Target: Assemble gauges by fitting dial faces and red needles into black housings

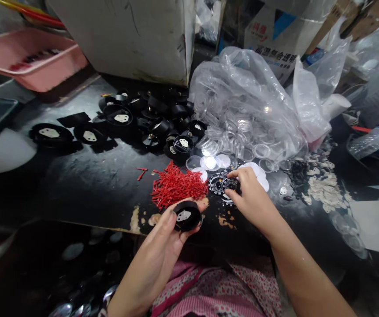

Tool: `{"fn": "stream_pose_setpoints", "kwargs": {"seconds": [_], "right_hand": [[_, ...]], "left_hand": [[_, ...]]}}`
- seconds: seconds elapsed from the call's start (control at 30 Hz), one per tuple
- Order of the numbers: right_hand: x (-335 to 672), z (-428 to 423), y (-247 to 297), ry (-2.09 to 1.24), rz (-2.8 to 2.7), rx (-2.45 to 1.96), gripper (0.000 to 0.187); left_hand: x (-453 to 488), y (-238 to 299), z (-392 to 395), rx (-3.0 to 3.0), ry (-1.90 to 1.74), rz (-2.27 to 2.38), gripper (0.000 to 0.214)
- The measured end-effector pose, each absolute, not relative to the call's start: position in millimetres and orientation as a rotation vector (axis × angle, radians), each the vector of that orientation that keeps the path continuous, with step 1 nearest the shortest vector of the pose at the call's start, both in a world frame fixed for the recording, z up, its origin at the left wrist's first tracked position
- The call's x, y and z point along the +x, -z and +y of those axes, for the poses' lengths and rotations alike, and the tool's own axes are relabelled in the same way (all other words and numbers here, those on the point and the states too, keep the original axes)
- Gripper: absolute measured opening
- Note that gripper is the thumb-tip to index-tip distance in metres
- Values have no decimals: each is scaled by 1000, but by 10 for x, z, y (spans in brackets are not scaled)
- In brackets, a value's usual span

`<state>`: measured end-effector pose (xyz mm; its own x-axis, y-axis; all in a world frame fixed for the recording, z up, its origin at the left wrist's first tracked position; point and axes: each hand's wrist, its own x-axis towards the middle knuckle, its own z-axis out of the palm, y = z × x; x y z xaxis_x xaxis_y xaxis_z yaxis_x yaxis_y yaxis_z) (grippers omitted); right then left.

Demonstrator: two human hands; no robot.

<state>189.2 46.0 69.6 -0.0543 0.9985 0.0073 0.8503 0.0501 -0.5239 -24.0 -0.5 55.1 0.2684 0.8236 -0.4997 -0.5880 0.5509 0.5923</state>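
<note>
My left hand (168, 237) is wrapped round a round black plastic housing (187, 216), its hollow side up and a pale metal plate showing inside. To the right, my right hand (247, 187) pinches the edge of a black printed dial (231, 186) between thumb and fingers. More dials (216, 184) with white markings lie beneath and beside it. Just beyond my left hand is a heap of small red pointers (176, 185). White discs (260, 176) lie partly hidden behind my right hand.
Several black housings (118, 115) are spread across the back left of the table. A plastic bag (245, 83) of clear round covers (242, 136) lies behind the dials. Pale metal plates (325, 185) are piled at right. A pink bin (50, 72) stands far left, near a large pale box (126, 39).
</note>
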Motion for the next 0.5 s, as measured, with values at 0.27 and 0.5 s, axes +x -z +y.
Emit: {"fn": "stream_pose_setpoints", "kwargs": {"seconds": [0.27,0.5], "right_hand": [[2073,486,-717,-818,-1616,-1768,17],[1712,279,-815,-1016,-1394,-1548,19]], "left_hand": [[-235,-537,5,224,-1004,890,33],[-122,-580,6,122,-969,755,39]]}}
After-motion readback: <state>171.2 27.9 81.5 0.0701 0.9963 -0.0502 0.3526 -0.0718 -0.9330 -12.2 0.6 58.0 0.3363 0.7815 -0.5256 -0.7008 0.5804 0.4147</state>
